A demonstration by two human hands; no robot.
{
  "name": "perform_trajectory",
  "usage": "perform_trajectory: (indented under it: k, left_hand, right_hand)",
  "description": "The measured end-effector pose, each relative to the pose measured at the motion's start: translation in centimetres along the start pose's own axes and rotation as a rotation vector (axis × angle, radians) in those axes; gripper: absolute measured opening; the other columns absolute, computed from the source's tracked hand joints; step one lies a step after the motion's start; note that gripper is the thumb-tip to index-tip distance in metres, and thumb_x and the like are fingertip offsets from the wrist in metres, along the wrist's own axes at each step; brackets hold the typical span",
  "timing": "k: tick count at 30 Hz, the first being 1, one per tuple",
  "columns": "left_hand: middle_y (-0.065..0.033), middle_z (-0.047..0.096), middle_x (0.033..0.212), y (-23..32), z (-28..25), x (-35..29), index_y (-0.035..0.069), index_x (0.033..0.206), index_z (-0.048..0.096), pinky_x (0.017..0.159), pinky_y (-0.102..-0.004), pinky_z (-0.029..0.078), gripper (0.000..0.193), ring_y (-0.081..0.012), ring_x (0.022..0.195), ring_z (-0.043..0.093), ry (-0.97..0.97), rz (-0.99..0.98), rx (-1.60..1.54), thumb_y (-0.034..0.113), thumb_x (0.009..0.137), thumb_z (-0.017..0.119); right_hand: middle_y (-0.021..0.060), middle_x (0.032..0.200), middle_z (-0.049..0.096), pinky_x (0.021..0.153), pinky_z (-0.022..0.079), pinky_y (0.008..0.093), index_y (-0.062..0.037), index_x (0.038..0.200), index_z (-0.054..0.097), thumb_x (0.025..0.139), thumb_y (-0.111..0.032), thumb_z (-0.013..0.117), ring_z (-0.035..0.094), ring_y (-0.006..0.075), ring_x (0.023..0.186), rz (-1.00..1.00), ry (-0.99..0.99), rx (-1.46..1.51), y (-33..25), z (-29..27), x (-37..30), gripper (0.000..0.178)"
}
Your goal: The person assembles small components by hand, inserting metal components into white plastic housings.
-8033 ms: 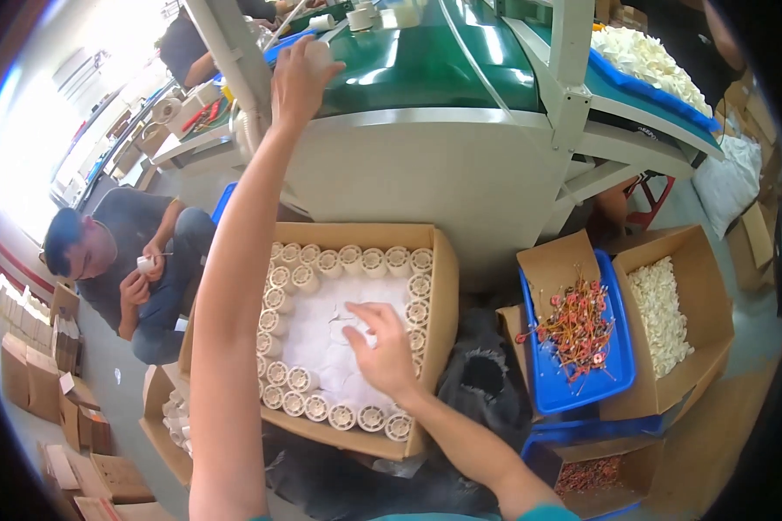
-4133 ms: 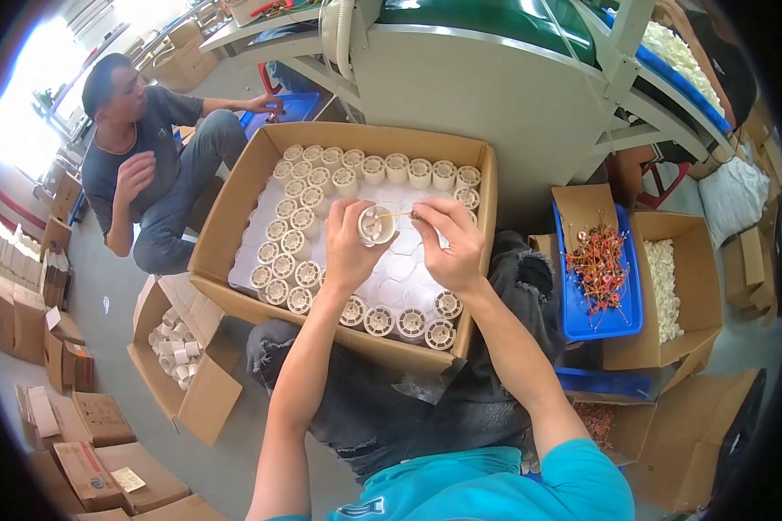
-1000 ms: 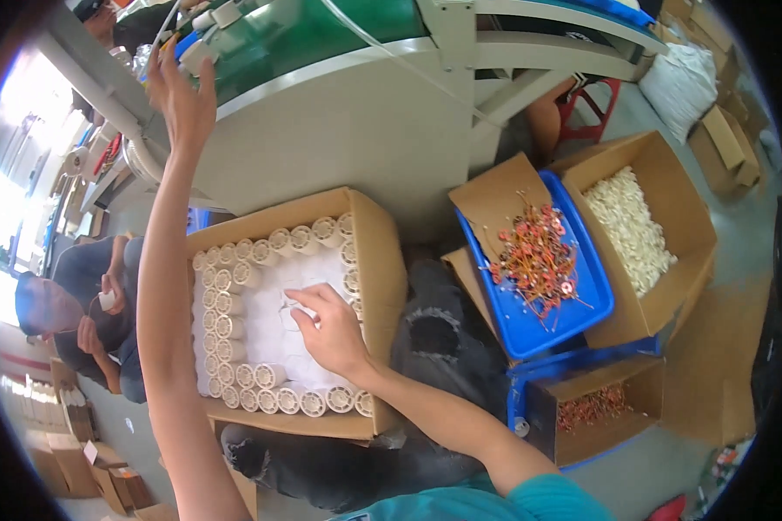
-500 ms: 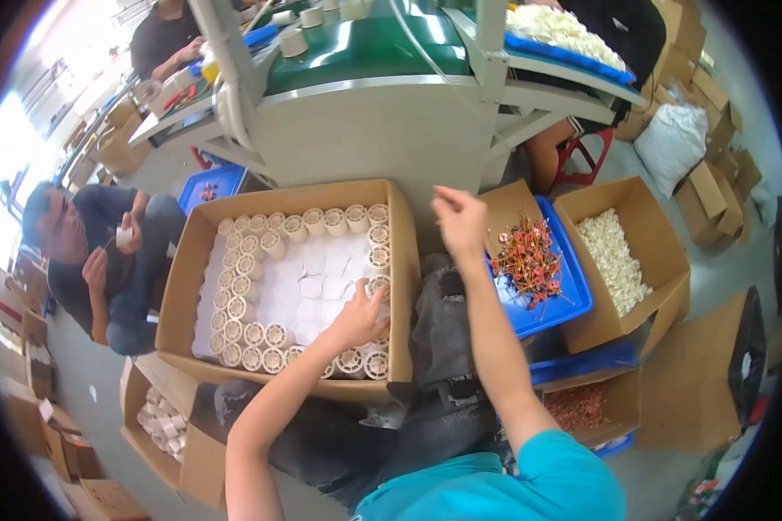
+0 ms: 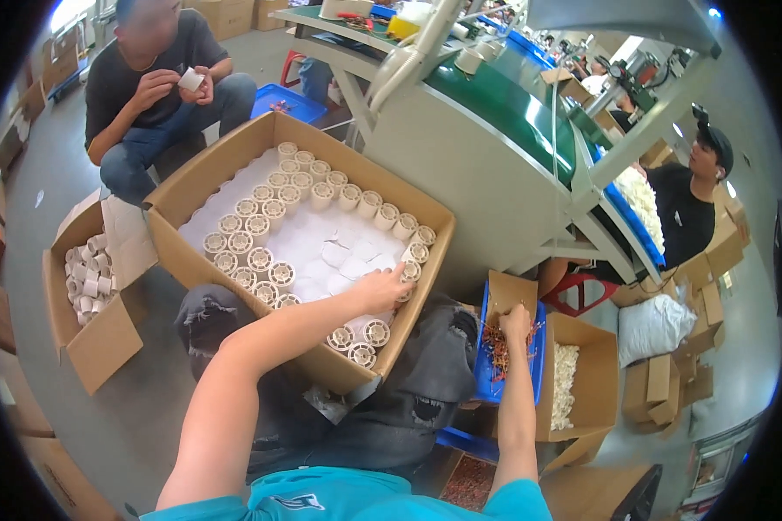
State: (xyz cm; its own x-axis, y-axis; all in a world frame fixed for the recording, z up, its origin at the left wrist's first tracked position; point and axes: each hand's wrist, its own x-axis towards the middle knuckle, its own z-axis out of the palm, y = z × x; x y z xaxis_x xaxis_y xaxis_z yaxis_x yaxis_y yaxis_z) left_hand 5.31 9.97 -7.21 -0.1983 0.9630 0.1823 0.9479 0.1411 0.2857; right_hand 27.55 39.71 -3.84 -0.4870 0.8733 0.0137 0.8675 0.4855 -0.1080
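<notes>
My left hand is inside a large cardboard box, its fingers closed round the rim of a white plastic cylinder by the right wall. Several rows of similar cylinders, with slotted round tops, stand upright along the box's sides. White sheeting lies between the rows, with torn-looking patches. Over on the right, my right hand reaches down into a blue tray of small red-wired parts. Its fingers are drawn together at the pile; what they pinch is hidden.
A box of small white pieces stands right of the tray. At left, an open carton contains white cylinders. A green-topped conveyor bench rises behind. One co-worker squats at far left holding a white cylinder; another person sits at right.
My view has swung to the right. My right hand has gone from raised above my knee down into the tray of red-wired parts. My left hand stays at the box's right-hand row.
</notes>
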Motion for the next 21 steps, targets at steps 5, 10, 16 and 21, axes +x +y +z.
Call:
perform_trajectory:
  k: [5, 10, 16, 21]
  left_hand:
    - [-0.0275, 0.044, 0.120, 1.0, 0.5, 0.3, 0.011, 0.132, 0.046, 0.081, -0.0493, 0.053, 0.055, -0.0422, 0.094, 0.062, -0.011, -0.030, -0.150, 0.011, 0.081, 0.065]
    - [-0.0285, 0.046, 0.118, 0.8, -1.6, -0.3, 0.005, 0.121, 0.040, 0.079, -0.0510, 0.051, 0.056, -0.0448, 0.094, 0.059, -0.008, -0.121, -0.318, 0.005, 0.073, 0.068]
    - [-0.0213, 0.060, 0.102, 0.7, -8.3, -0.7, -0.002, 0.122, 0.038, 0.085, -0.0423, 0.051, 0.069, -0.0374, 0.096, 0.063, 0.178, -0.384, -0.785, 0.006, 0.066, 0.078]
    - [-0.0163, 0.062, 0.110, -1.9, -11.1, -3.3, -0.007, 0.127, 0.046, 0.087, -0.0364, 0.054, 0.066, -0.0236, 0.098, 0.065, 0.230, -0.414, -1.523, -0.002, 0.070, 0.080]
  right_hand:
    - [0.0219, 0.097, 0.069, 0.081, 0.052, 0.0434, -0.0015, 0.103, 0.068, 0.082, -0.007, 0.063, 0.067, 0.0374, 0.094, -0.072, 0.301, 0.323, 0.8, -3.5, -2.3, 0.022]
    - [0.0150, 0.100, 0.060, 0.078, 0.050, 0.0411, 0.0006, 0.107, 0.067, 0.089, -0.004, 0.062, 0.061, 0.0328, 0.091, -0.263, 0.864, 0.544, 0.9, -7.3, -5.3, 0.019]
    - [0.0074, 0.092, 0.062, 0.068, 0.052, 0.0289, 0.0040, 0.102, 0.069, 0.087, -0.002, 0.068, 0.062, 0.0161, 0.077, -0.330, 0.698, 0.932, -3.3, -10.8, -7.0, 0.016]
    - [0.0120, 0.085, 0.068, 0.058, 0.056, 0.0272, 0.0069, 0.105, 0.065, 0.086, 0.000, 0.067, 0.067, 0.0151, 0.068, -0.406, -0.054, 1.305, -16.2, -10.7, -10.8, 0.020]
